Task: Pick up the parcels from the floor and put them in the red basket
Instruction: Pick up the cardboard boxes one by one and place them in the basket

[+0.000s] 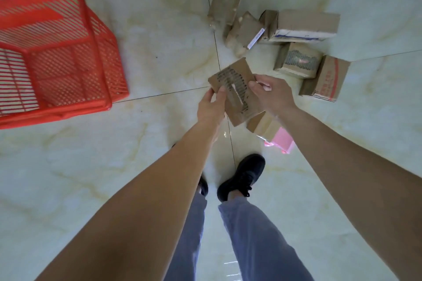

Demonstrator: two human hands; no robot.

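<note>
The parcel (235, 92) is held above the floor (159, 29) between both hands: the left hand (211, 107) pinches its near-left edge, the right hand (270, 94) grips its right edge. Its long axis runs away from the person. The red basket (57, 52) stands well apart to the left, so the left hand is nearer to it. More parcels (296, 27) lie on the pale tiles beyond.

One view only — a wide-angle camera worn on the head, looking steeply down along the person's own outstretched arms to the tiled floor (159, 29); the shoes (242, 175) and trouser legs sit at the lower centre, almost directly beneath the lens; both hands fall near mid-frame, close to the camera; the red basket (68, 57) lies at the left edge, partly cut off — straight lines bow outward toward the borders.
</note>
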